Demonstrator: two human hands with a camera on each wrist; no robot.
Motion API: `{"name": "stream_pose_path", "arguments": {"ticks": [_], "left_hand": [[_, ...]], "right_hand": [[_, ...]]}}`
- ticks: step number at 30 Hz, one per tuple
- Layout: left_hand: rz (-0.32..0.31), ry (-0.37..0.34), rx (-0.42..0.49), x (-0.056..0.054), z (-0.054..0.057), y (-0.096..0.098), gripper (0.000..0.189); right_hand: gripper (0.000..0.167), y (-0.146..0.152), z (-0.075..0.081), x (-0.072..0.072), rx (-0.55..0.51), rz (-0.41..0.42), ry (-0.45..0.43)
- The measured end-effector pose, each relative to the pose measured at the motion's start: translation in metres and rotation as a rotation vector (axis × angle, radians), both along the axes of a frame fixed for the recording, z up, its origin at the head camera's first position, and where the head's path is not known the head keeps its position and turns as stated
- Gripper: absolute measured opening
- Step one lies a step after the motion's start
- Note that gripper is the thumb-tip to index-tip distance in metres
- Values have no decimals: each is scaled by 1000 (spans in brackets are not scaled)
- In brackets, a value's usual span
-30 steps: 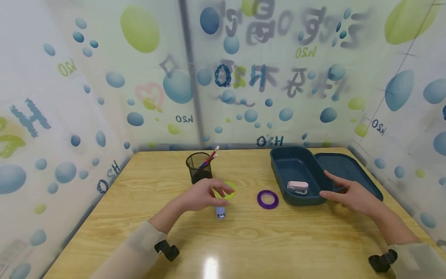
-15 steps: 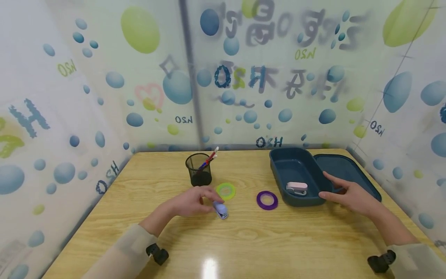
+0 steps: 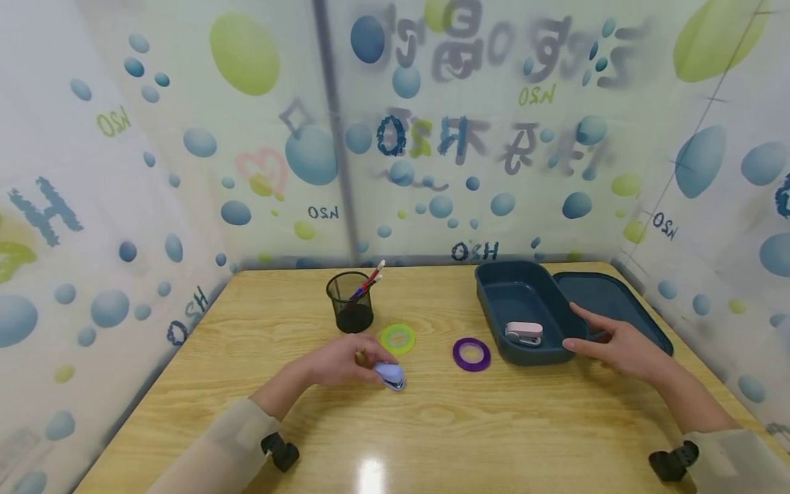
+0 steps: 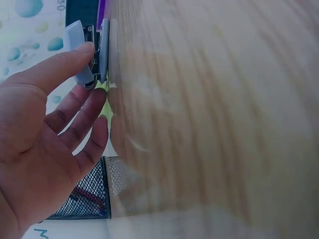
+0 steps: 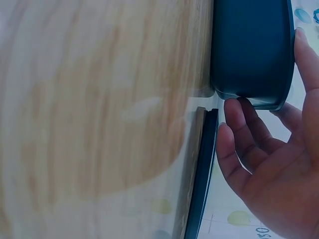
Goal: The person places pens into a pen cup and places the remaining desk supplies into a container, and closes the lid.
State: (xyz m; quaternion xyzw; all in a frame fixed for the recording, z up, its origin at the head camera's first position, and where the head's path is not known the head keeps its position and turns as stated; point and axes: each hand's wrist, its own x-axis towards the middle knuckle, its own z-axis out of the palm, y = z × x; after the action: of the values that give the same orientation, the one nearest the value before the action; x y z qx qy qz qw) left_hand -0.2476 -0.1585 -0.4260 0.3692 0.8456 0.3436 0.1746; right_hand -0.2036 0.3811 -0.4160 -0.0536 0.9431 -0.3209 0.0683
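My left hand (image 3: 345, 360) pinches a small light-blue stapler (image 3: 391, 374) low over the table, its nose pointing right. In the left wrist view the thumb lies on the side of the stapler (image 4: 76, 40) and the other fingers are partly behind it. At the right, my right hand (image 3: 623, 348) grips the near right corner of a dark blue-green open box (image 3: 537, 357), thumb by the rim and fingers against the outer wall. Inside the box lies a pink stapler (image 3: 524, 333). The right wrist view shows the fingertips touching the end of the box (image 5: 254, 55).
A flat dark lid (image 3: 607, 302) lies right of the box. Between box and left hand are a purple tape roll (image 3: 457, 355) and a yellow-green tape roll (image 3: 385, 339). Behind the left hand stands a black mesh cup (image 3: 354, 315) with pens (image 3: 372, 276).
My left hand has come down and taken hold of the light-blue stapler, whose nose has swung to the right. The right hand stays at the box corner.
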Motion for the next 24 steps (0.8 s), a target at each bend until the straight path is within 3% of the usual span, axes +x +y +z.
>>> {"name": "stream_pose_path", "arguments": {"ticks": [18, 24], "left_hand": [[-11, 8, -10, 0, 5, 10, 30], [-20, 67, 14, -2, 13, 26, 31]], "right_hand": [[95, 0, -1, 0, -9, -1, 0], [96, 0, -1, 0, -4, -4, 2]]}}
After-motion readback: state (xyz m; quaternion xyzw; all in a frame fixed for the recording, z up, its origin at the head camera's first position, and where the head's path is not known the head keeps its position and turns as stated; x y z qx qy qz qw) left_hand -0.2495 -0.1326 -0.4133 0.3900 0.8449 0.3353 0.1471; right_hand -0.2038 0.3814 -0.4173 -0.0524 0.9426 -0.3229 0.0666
